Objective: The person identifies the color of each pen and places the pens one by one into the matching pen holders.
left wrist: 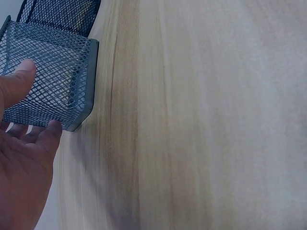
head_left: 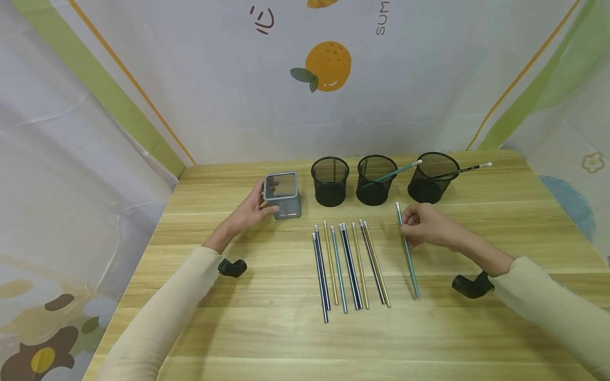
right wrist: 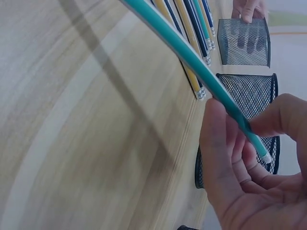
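My left hand point(head_left: 249, 212) grips a grey square mesh pencil holder point(head_left: 288, 206) at the back of the table. In the left wrist view its thumb lies across the mesh side point(left wrist: 53, 72) and the other fingers reach around the lower edge. My right hand point(head_left: 431, 226) pinches a teal pencil point(head_left: 410, 262) near its white eraser end, above the table. In the right wrist view, thumb and fingers meet on the teal pencil point(right wrist: 192, 60), whose shadow falls on the wood. Between the hands, several blue, gold, teal and dark pencils point(head_left: 359, 270) lie side by side, erasers pointing away.
Three round black mesh cups stand right of the holder. The left cup point(head_left: 330, 193) shows no pencil; the middle cup point(head_left: 373, 194) holds a teal pencil point(head_left: 402, 169); the right cup point(head_left: 423, 190) holds a black pencil point(head_left: 469, 168). A printed curtain point(head_left: 229, 106) hangs behind.
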The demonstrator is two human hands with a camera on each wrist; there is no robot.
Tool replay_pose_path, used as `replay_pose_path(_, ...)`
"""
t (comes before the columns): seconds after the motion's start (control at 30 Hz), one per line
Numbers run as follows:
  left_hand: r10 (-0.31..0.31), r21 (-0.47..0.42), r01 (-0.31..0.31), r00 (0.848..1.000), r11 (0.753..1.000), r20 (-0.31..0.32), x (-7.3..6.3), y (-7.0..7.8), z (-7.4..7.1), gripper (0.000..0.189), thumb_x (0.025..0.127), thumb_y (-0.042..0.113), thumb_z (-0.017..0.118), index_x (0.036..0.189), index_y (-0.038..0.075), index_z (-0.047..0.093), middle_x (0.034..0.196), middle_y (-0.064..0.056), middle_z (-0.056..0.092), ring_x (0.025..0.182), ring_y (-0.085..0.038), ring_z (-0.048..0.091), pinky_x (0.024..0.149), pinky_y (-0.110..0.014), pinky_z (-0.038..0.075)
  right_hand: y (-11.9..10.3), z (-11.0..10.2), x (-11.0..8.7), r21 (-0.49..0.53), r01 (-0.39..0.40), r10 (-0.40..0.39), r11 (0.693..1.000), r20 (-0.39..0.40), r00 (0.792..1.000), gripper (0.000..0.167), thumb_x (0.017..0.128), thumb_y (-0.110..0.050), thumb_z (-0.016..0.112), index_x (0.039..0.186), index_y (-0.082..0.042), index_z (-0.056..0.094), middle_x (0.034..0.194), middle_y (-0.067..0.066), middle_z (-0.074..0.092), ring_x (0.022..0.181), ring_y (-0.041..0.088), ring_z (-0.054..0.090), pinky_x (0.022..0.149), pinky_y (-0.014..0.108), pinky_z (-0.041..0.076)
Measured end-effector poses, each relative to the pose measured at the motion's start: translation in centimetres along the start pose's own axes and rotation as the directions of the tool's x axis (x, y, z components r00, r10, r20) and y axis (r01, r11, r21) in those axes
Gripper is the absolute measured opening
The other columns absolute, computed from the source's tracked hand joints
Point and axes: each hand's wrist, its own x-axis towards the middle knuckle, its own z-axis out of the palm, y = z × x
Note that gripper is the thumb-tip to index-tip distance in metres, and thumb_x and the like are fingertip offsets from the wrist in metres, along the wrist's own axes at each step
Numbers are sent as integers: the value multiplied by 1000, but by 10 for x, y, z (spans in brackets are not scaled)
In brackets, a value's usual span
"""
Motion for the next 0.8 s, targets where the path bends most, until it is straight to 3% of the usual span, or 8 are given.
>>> replay_pose_path(0.53,-4,-2,4,1000,1000,6,-1,-1,0,71,100,-9,55,157,1,13,158,-22,22,149,-38,20,116,-53,28,-7,-2,0,19,144,-140,989,-141,980,14,99,4,51,107,15,49,87,22,61,73,32,68,73,45,61)
replay_pose_path(0.8,17,-15,-17,1000,1000,4,0,-1,0,71,100,-11,55,156,0,13,157,-25,22,148,-39,21,116,-54,28,-8,-1,2,11,209,-203,978,-194,960,15,101,5,51,112,16,47,93,24,60,78,21,66,78,47,60)
